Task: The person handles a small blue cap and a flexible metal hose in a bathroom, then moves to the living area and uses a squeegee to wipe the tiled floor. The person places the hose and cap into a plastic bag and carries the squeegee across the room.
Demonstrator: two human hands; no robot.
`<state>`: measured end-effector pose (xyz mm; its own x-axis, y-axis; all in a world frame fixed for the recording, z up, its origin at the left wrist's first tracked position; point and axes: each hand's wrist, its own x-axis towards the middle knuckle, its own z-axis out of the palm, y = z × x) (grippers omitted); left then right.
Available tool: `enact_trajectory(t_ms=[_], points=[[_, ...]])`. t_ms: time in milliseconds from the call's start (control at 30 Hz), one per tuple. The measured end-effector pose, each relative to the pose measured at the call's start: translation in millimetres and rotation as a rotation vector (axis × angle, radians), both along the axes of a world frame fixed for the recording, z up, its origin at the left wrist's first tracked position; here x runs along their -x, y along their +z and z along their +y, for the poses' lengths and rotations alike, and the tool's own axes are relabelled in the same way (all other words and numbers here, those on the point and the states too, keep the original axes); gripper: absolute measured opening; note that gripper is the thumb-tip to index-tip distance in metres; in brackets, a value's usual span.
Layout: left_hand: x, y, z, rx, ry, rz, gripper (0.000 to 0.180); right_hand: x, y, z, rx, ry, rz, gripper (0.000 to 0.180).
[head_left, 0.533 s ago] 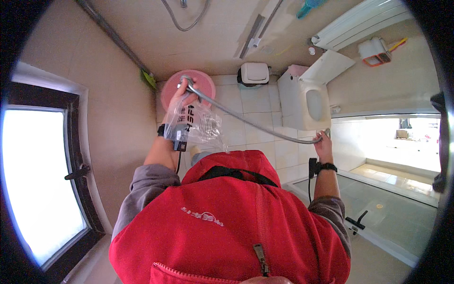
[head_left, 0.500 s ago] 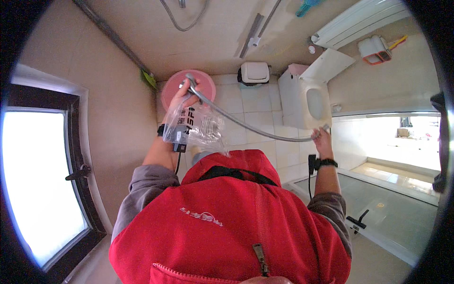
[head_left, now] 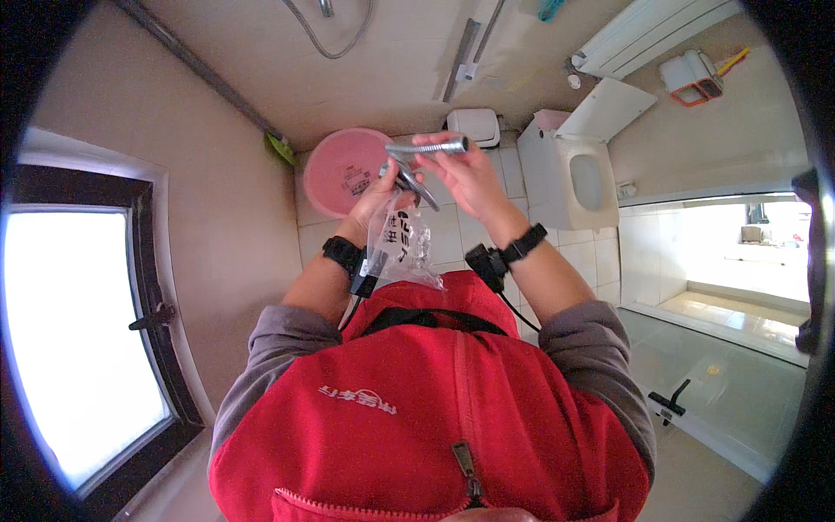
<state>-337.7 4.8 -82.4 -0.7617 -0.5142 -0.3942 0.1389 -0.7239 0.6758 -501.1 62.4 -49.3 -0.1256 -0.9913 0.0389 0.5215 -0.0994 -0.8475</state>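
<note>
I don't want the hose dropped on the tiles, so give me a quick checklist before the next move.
1. Left hand grips hose and bag: ok.
2. Right hand on the hose end: ok.
3. Hose fully out of the bag: cannot tell.
4. Small parts left in the bag: cannot tell.
5. Floor below free: not ok, pink basin beneath.

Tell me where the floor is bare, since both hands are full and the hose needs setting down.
Bare tile lies between the round pink plastic basin and the white toilet, below the small white bin. More bare tile runs right of the toilet toward the glass shower screen. The back wall strip is crowded: basin, bin, toilet.
</note>
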Motion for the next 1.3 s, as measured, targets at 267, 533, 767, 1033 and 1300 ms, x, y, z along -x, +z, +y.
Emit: enact_trajectory(t_ms=[267,533,767,1033,1300], points=[[1,-3,1,-0.212,0.169,0.008,0.037,10,-19,63,-0.117,-0.009,-0.287,0.018],[21,-11,9,-0.063,0.164,0.38,0.015,15,-50,63,-0.558,-0.379,-0.71,0.024],[25,3,6,-0.013,0.302,0.184,0.014,5,-13,77,-0.595,-0.385,-0.704,0.043],[18,23,18,0.068,-0.096,0.256,0.016,13,-22,31,-0.488,0.172,-0.617,0.051],[8,25,18,0.131,-0.324,0.284,0.034,22,-44,24,-0.517,0.204,-0.615,0.026]])
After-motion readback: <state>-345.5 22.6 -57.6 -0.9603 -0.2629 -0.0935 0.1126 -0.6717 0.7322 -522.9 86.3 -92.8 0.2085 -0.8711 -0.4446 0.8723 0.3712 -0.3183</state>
